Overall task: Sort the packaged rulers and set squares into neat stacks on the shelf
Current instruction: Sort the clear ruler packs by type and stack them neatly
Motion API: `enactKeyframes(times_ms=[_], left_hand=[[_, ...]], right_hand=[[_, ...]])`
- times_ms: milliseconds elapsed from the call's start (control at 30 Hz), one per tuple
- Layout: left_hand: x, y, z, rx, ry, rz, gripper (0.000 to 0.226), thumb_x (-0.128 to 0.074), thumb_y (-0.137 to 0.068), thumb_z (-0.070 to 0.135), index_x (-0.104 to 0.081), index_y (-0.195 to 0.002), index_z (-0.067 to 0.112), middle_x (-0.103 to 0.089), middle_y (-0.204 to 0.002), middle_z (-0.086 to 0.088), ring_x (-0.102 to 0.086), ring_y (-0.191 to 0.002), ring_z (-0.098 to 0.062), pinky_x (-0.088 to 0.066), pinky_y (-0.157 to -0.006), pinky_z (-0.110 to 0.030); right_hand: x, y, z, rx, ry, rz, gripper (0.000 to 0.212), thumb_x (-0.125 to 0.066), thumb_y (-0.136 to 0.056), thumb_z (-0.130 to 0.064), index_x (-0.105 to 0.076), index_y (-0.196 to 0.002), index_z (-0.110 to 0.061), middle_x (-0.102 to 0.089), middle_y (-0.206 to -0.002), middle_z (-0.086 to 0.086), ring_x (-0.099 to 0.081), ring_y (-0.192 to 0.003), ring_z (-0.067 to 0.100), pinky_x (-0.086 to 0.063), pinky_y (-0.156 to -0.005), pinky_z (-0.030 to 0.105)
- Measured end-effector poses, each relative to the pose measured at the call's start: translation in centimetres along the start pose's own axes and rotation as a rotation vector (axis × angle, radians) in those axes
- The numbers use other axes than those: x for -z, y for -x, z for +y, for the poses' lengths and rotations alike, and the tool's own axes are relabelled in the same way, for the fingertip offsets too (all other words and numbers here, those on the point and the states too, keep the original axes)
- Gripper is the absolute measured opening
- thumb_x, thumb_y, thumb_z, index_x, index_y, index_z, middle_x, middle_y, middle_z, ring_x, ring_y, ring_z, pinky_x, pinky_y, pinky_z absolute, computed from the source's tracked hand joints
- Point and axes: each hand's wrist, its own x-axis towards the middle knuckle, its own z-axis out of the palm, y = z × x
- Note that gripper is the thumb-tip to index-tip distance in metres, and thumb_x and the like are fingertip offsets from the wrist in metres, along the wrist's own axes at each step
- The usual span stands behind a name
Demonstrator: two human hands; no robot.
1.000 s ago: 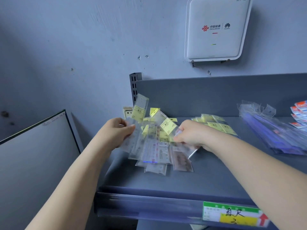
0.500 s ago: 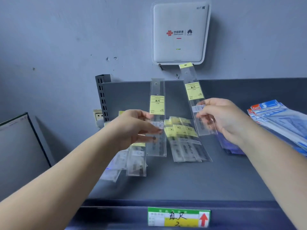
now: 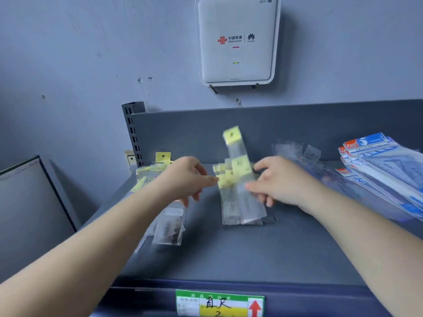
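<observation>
On the grey shelf point(image 3: 229, 259), a middle stack of clear ruler packets with yellow labels point(image 3: 229, 202) lies lengthwise. My right hand point(image 3: 279, 184) pinches one ruler packet point(image 3: 238, 156) by its side, tilted over that stack with its yellow top raised. My left hand point(image 3: 190, 179) hovers just left of the stack, fingers loosely curled, and seems to hold nothing; the view is blurred. A looser pile of ruler packets point(image 3: 171, 225) lies under and behind the left hand. Blue set square packets point(image 3: 384, 170) are stacked at the far right.
Clear packets point(image 3: 297, 152) lie between the middle stack and the set squares. A slotted shelf upright point(image 3: 134, 133) stands at the back left. On the wall above hangs a white router point(image 3: 237, 40). A dark panel point(image 3: 27, 202) is at the left, and a price label point(image 3: 219, 304) marks the front edge.
Both hands have come down from in front of the back panel toward the shelf. The ruler packet the left hand held is no longer in it. The right hand still holds its packet.
</observation>
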Motion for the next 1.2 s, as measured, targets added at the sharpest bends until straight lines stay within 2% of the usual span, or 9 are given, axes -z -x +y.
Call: enactKeyframes(times_ms=[67,133,333,500,567,667,900,1067,1200], left_hand=[[1.7,0.8,-1.3,-0.043,-0.102,0.09,0.024,-0.065,-0.085,0.03,-0.055,-0.098,0.013,-0.057,-0.074,-0.001,-0.052,-0.058,-0.012,-0.041,-0.047,-0.022],[3.5,1.8,-2.9,-0.06,-0.173,0.169,0.027,-0.066,-0.084,0.032,-0.056,-0.102,0.015,-0.057,-0.079,0.002,-0.051,-0.065,-0.011,-0.04,-0.058,-0.022],[5.2,4.8,-7.4,0.067,-0.349,0.238,0.048,-0.063,-0.079,0.051,-0.054,-0.114,0.019,-0.058,-0.104,0.004,-0.052,-0.082,-0.012,-0.038,-0.071,-0.027],[4.1,5.0,-9.2,0.123,-0.438,0.251,0.079,-0.067,-0.069,0.062,-0.048,-0.129,0.016,-0.051,-0.125,-0.001,-0.05,-0.11,-0.02,-0.041,-0.089,-0.03],[4.4,4.8,-9.8,0.154,-0.41,0.272,0.08,-0.067,-0.069,0.062,-0.048,-0.13,0.014,-0.052,-0.125,-0.002,-0.051,-0.11,-0.021,-0.041,-0.086,-0.029],[4.8,4.7,-10.6,0.202,-0.305,0.307,0.074,-0.07,-0.069,0.058,-0.054,-0.124,0.011,-0.057,-0.101,-0.001,-0.052,-0.092,-0.018,-0.039,-0.074,-0.028],[5.3,4.3,-11.9,0.235,-0.164,0.331,0.048,-0.075,-0.07,0.05,-0.057,-0.097,0.015,-0.06,-0.075,0.0,-0.054,-0.073,-0.019,-0.038,-0.062,-0.027],[5.4,4.1,-12.3,0.243,-0.189,0.312,0.033,-0.07,-0.077,0.043,-0.051,-0.075,0.015,-0.049,-0.066,-0.007,-0.042,-0.063,-0.023,-0.032,-0.062,-0.029],[5.6,4.2,-12.3,0.222,-0.11,0.351,0.032,-0.069,-0.079,0.037,-0.061,-0.085,0.007,-0.063,-0.071,-0.011,-0.055,-0.068,-0.03,-0.043,-0.064,-0.033]], right_hand=[[-0.6,0.0,-0.4,0.005,0.346,0.026,0.041,-0.065,-0.083,-0.032,-0.056,-0.112,-0.004,-0.068,-0.078,0.004,-0.058,-0.057,0.015,-0.044,-0.056,0.024],[-0.9,0.1,-1.1,0.051,0.466,0.09,0.039,-0.064,-0.081,-0.04,-0.059,-0.109,-0.013,-0.061,-0.088,-0.003,-0.055,-0.079,0.016,-0.039,-0.059,0.024],[-3.6,-0.4,-4.5,0.143,0.268,-0.025,0.041,-0.066,-0.078,-0.047,-0.057,-0.11,-0.023,-0.056,-0.092,-0.01,-0.052,-0.093,0.012,-0.038,-0.075,0.026],[-6.9,-0.5,-6.8,0.141,0.278,-0.163,0.057,-0.065,-0.079,-0.05,-0.049,-0.125,-0.02,-0.055,-0.124,-0.004,-0.053,-0.105,0.014,-0.041,-0.082,0.025],[-7.9,-0.5,-7.4,0.131,0.311,-0.193,0.066,-0.064,-0.079,-0.052,-0.044,-0.132,-0.019,-0.048,-0.135,-0.004,-0.049,-0.12,0.015,-0.04,-0.091,0.027],[-9.1,-0.6,-8.2,0.096,0.391,-0.227,0.079,-0.062,-0.078,-0.057,-0.035,-0.14,-0.015,-0.043,-0.142,0.0,-0.046,-0.125,0.019,-0.041,-0.094,0.03],[-10.3,-1.4,-9.0,-0.083,0.505,-0.24,0.091,-0.066,-0.072,-0.061,-0.03,-0.139,-0.01,-0.044,-0.138,0.006,-0.042,-0.125,0.025,-0.042,-0.089,0.033],[-9.7,-1.9,-8.8,-0.165,0.384,-0.192,0.055,-0.076,-0.072,-0.043,-0.047,-0.104,-0.008,-0.05,-0.087,0.002,-0.048,-0.081,0.021,-0.033,-0.056,0.027],[-9.6,-2.2,-7.9,-0.161,0.324,-0.107,0.028,-0.071,-0.078,-0.026,-0.05,-0.082,-0.009,-0.048,-0.072,0.004,-0.048,-0.071,0.024,-0.029,-0.052,0.028]])
